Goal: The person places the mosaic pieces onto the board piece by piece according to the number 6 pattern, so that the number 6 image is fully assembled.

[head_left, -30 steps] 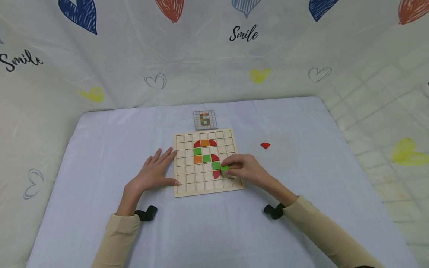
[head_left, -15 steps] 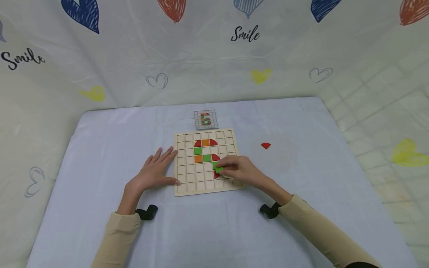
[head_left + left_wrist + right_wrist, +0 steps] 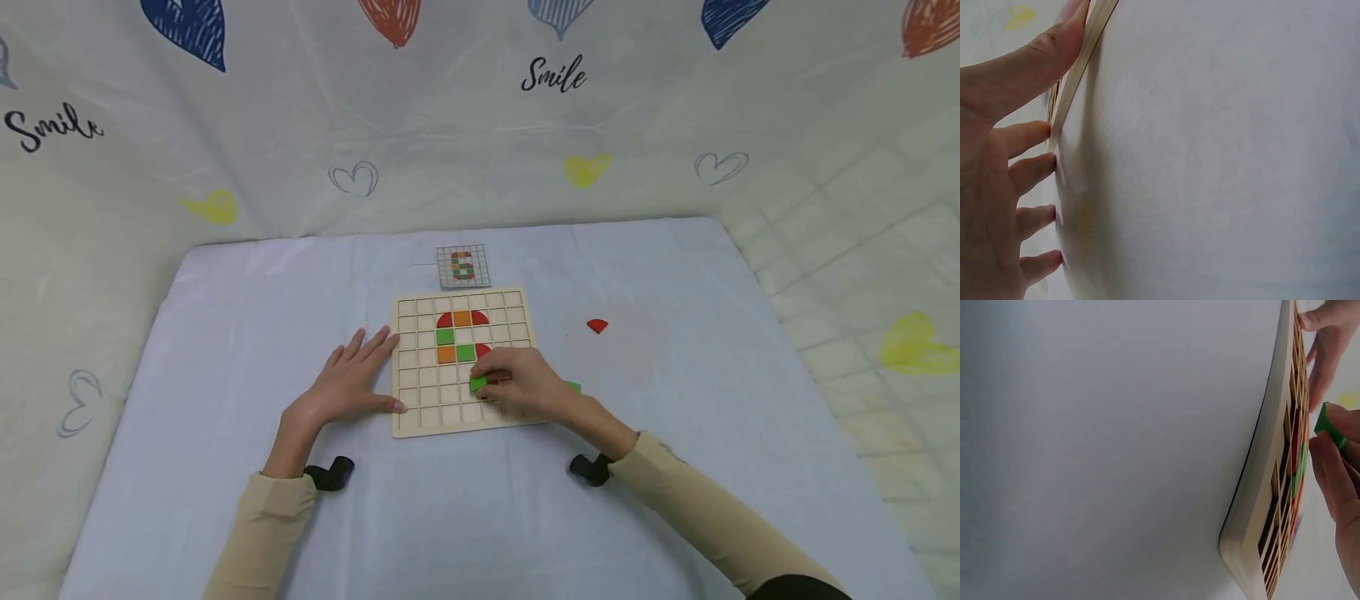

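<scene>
A square wooden grid board (image 3: 431, 421) lies on the white cloth in the head view. Red quarter-round, orange square and green square tiles sit in some of its cells. My right hand (image 3: 528, 379) pinches a green tile (image 3: 477, 383) between thumb and fingers over the middle of the board; the right wrist view shows that tile (image 3: 1329, 427) held above the grid. Some tiles on the board's right half are hidden behind this hand. At the board's left edge rests my left hand (image 3: 341, 383), fingers spread, with the thumb on the lower left rim.
Behind the board lies a small pattern card (image 3: 462, 267) printed with a coloured figure on a grid. A red quarter-round tile (image 3: 597, 326) is on the cloth to the right. Another green piece (image 3: 573, 387) peeks out beside the right wrist.
My right hand has moved left across the board, carrying the green tile. A green piece has come into sight by the right wrist. My left hand stays in place.
</scene>
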A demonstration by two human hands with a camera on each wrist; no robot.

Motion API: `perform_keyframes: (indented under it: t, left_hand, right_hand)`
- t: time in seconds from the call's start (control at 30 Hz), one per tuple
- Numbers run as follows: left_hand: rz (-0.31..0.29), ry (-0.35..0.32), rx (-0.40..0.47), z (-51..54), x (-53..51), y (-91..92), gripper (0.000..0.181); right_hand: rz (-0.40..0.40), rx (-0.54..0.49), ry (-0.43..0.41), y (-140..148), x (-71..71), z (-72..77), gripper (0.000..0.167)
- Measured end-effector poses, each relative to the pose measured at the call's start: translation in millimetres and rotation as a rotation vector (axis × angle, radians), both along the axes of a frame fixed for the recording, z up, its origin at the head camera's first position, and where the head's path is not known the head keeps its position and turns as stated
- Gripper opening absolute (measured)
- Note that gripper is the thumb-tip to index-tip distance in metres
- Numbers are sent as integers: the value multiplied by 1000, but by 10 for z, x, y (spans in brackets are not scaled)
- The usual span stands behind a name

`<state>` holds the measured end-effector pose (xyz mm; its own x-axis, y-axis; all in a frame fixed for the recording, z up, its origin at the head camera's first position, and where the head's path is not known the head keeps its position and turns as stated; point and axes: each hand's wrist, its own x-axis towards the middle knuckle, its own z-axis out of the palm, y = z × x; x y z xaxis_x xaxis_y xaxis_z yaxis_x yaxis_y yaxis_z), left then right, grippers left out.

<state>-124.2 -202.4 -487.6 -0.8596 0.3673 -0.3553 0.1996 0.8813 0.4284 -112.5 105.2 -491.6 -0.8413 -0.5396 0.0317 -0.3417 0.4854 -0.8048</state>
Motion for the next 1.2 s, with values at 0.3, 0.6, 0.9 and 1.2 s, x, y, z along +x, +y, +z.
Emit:
perform_keyframes:
  t: [0.3,0.6,0.9,1.2]
  left_hand:
    - [1,8,12,2,9,-3,113]
    - [-1,10,7,-36,-4,-5,114]
    - [-2,17,5,-32,-6,-5,113]
    - [0,15,9,-43,2,-21,114]
  right_hand:
    - [154,172,223,-85,28,15,18]
    - [244,199,281,-127,10,22,17]
    - [243,169,333,-136,-1,-31,15]
    - [223,159,334,-130,36,-56,16]
